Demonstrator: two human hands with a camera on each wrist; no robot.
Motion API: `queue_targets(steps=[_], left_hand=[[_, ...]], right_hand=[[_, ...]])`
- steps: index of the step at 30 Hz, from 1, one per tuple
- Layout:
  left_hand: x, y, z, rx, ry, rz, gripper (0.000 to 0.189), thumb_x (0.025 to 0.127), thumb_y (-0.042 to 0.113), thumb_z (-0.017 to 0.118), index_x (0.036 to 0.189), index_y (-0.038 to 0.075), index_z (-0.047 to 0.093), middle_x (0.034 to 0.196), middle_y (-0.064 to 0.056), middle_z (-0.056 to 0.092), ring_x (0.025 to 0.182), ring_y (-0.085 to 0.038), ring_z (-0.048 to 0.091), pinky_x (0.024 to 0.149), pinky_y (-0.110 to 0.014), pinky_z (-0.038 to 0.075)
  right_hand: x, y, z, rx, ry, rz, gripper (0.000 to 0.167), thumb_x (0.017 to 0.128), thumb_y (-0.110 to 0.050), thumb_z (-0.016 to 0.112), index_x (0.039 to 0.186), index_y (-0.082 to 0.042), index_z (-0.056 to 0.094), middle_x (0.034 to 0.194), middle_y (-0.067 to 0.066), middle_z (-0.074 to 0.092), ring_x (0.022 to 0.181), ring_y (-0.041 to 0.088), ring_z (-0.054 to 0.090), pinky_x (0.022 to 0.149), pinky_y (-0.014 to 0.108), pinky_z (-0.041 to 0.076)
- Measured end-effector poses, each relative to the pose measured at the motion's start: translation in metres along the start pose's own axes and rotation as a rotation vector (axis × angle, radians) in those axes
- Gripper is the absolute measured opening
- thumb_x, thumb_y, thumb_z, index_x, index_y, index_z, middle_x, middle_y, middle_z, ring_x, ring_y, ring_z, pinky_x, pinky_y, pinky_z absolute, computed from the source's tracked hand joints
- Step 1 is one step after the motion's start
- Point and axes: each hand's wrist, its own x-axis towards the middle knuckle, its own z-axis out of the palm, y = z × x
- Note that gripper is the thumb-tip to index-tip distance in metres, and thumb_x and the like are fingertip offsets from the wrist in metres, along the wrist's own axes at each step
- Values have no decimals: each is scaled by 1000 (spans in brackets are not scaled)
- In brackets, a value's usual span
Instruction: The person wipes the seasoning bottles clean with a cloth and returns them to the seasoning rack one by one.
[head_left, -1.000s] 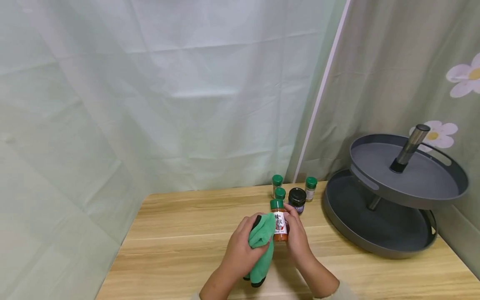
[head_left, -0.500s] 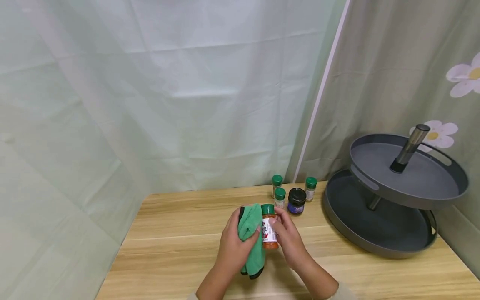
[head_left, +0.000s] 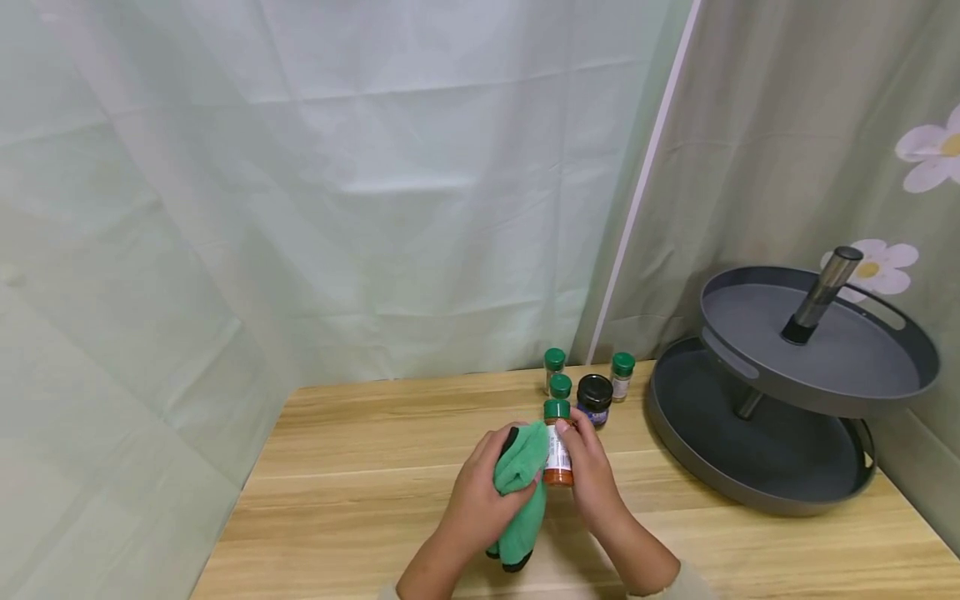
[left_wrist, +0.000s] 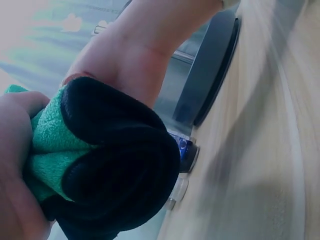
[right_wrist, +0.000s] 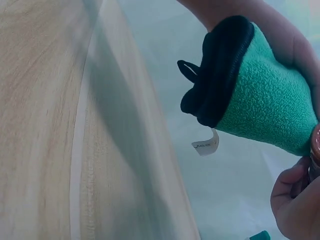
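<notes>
My left hand point(head_left: 480, 500) grips a folded green cloth point(head_left: 523, 467) with black edging, its thumb laid across the front. Against the cloth's right side stands a spice bottle point(head_left: 558, 454) with a green cap, a white label and reddish contents. My right hand point(head_left: 592, 471) holds that bottle from the right, thumb on its upper label, above the table. In the left wrist view the rolled black end of the cloth point(left_wrist: 125, 165) hides most of the bottle. The right wrist view shows the cloth point(right_wrist: 270, 95) with a small loop and tag, and only the bottle's base at the edge.
Behind the hands stand several small jars: a black-lidded jar point(head_left: 595, 400) and green-capped bottles, one at the back point(head_left: 554, 367), one at the right point(head_left: 622, 377). A grey two-tier tray point(head_left: 750, 492) occupies the table's right side. A pale curtain point(head_left: 420, 208) hangs behind the wooden table point(head_left: 345, 492).
Both hands, with the cloth and bottle, went left and toward me, then back right and away. The bottle has turned, so its label now shows a side of small print.
</notes>
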Motion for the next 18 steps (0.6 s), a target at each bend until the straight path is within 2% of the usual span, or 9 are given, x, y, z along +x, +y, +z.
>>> queue_targets(steps=[4,7,10,18], left_hand=[[-1,0,1,-5,-36,0,63,89,26,77,142,39,47,131,15,57,113,-9,58,99,-38,53],[-1,1,1,-10,-34,-18,62,89,27,77,142,39,47,132,15,57,114,-9,58,99,-39,53],[0,2,0,-13,-14,-40,62,88,26,78,141,36,48,131,14,58,114,-10,58,100,-40,52],[2,1,-3,-14,81,-56,61,88,25,79,141,32,49,134,11,58,119,-10,58,104,-44,51]], right_hand=[[0,0,-4,6,5,-6,51,111,-38,25,150,-7,33,116,8,51,95,10,57,81,24,52],[0,0,-4,29,-16,-14,50,111,-33,22,152,-5,29,123,13,48,99,10,56,85,24,51],[0,-1,-4,42,-49,-16,48,110,-28,23,152,-6,29,127,14,47,101,11,57,87,24,52],[-3,-3,3,49,-81,-38,43,107,-20,37,147,-4,35,124,4,54,105,11,60,88,26,54]])
